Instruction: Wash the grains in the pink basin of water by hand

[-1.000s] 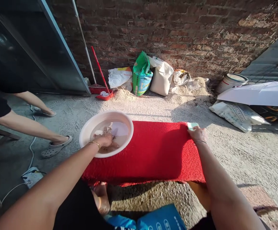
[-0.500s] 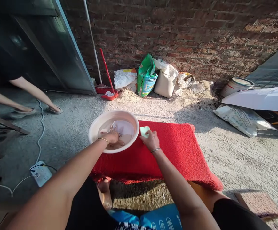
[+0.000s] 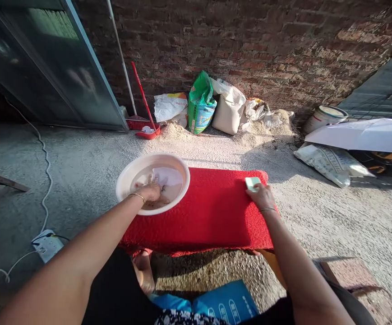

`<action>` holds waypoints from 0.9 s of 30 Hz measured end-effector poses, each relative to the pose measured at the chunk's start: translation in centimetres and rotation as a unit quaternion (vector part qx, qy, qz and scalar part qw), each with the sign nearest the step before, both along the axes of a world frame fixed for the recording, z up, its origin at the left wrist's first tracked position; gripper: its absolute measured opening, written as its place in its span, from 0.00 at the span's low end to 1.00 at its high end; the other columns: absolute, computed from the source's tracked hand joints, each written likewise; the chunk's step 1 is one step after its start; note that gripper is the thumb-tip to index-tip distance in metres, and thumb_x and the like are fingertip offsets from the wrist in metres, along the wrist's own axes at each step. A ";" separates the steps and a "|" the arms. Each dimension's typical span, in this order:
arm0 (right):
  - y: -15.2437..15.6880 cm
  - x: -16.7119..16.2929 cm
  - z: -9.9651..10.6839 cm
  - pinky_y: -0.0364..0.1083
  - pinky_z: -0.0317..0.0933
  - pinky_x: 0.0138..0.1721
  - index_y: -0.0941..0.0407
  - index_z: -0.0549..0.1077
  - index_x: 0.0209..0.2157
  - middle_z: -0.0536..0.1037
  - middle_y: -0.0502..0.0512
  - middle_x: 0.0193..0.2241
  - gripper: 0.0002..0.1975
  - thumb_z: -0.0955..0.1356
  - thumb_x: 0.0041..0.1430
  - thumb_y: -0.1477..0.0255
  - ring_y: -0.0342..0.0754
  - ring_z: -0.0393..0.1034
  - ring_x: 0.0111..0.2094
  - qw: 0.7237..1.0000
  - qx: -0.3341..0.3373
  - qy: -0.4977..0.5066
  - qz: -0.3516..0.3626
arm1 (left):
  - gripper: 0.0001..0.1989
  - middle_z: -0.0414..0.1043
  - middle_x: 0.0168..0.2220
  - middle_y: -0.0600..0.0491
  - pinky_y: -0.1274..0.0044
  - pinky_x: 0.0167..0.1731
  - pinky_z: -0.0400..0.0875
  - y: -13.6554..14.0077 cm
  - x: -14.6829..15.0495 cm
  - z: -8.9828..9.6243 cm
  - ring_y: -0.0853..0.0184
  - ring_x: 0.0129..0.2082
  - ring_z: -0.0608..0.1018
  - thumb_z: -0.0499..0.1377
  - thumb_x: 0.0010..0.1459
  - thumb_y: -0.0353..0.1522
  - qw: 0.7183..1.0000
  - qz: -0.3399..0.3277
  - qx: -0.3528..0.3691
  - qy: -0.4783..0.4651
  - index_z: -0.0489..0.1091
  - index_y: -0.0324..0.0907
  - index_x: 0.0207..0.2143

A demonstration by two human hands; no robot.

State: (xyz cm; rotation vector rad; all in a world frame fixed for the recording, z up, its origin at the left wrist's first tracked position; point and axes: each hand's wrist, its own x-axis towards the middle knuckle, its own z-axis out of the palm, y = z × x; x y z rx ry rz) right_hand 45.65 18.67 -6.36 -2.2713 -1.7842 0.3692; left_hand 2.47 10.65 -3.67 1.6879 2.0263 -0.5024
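My left hand (image 3: 152,192) reaches into a whitish plastic basin (image 3: 121,184) of water. Its fingers are at or under the surface, so their grip is hidden; something pale lies in the water by them. The basin stands on the left end of a low bench covered with a red fleecy cloth (image 3: 212,207). At the cloth's far right corner, my right hand (image 3: 262,197) is closed on a small pale green block (image 3: 251,183) with rounded corners. It is at the cloth surface; whether it rests there I cannot tell.
Beyond the bench, a red dustpan (image 3: 148,132), a green sack (image 3: 200,106) and a white sack (image 3: 229,110) stand by the brick wall. A power strip (image 3: 47,245) with cables lies on the left floor. Bricks (image 3: 351,273) sit at the right, and a blue bag (image 3: 224,302) lies below me.
My right hand has carried the pale green block from beside the basin to the cloth's right end. My left hand stays in the basin. The person at the left has gone from view.
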 end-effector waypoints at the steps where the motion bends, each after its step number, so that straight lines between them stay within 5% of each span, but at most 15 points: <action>1: 0.1 2.1 0.2 0.51 0.63 0.43 0.56 0.74 0.49 0.69 0.64 0.45 0.25 0.70 0.51 0.58 0.55 0.70 0.41 1.000 -0.003 -0.005 -0.030 | 0.59 0.17 0.70 0.39 0.35 0.53 0.45 0.0 0.0 0.0 0.30 0.67 0.34 0.64 0.43 0.54 1.000 -0.001 0.001 0.003 0.36 0.49 0.70; 5: -0.3 7.5 1.1 0.55 0.63 0.42 0.56 0.76 0.46 0.69 0.67 0.45 0.25 0.71 0.47 0.57 0.60 0.70 0.41 0.990 0.004 -0.059 -0.126 | 0.54 0.19 0.71 0.43 0.35 0.53 0.44 0.0 0.2 0.2 0.32 0.67 0.31 0.63 0.46 0.53 1.000 -0.003 0.001 -0.001 0.42 0.52 0.70; 8: -2.1 6.4 1.3 0.55 0.63 0.40 0.55 0.76 0.45 0.69 0.64 0.42 0.26 0.70 0.47 0.54 0.58 0.69 0.40 0.993 0.032 -0.065 -0.097 | 0.53 0.20 0.71 0.44 0.35 0.53 0.44 -0.2 0.4 0.6 0.34 0.67 0.30 0.64 0.47 0.52 1.000 0.005 -0.005 -0.010 0.41 0.53 0.70; 14: -9.1 -7.0 -0.2 0.47 0.62 0.37 0.52 0.74 0.44 0.68 0.55 0.39 0.23 0.70 0.50 0.54 0.47 0.67 0.32 0.985 0.055 0.059 0.154 | 0.58 0.16 0.70 0.44 0.35 0.54 0.39 -0.2 0.1 0.1 0.35 0.67 0.28 0.65 0.44 0.54 1.000 0.009 0.005 -0.025 0.37 0.53 0.70; 19: -11.1 -17.9 -0.9 0.46 0.62 0.36 0.55 0.72 0.42 0.69 0.58 0.39 0.21 0.71 0.51 0.55 0.48 0.67 0.33 0.974 0.047 0.156 0.158 | 0.59 0.12 0.70 0.48 0.35 0.54 0.40 -0.1 -0.2 -0.3 0.36 0.67 0.26 0.65 0.45 0.54 0.999 0.015 0.001 -0.036 0.33 0.56 0.70; 23: -10.6 -21.8 -1.2 0.47 0.61 0.38 0.57 0.71 0.41 0.70 0.61 0.40 0.20 0.71 0.53 0.57 0.52 0.69 0.37 0.976 0.039 0.158 0.145 | 0.58 0.14 0.70 0.47 0.36 0.54 0.40 -0.1 0.0 -0.2 0.35 0.67 0.27 0.65 0.46 0.52 0.999 0.018 0.011 -0.042 0.34 0.53 0.70; 27: -10.0 -22.1 -1.7 0.45 0.60 0.37 0.55 0.73 0.43 0.71 0.61 0.42 0.12 0.66 0.60 0.64 0.50 0.69 0.38 0.970 0.023 0.145 0.194 | 0.55 0.16 0.70 0.46 0.34 0.52 0.40 -0.2 0.2 0.1 0.33 0.67 0.29 0.65 0.47 0.51 0.999 0.017 0.014 -0.032 0.38 0.54 0.70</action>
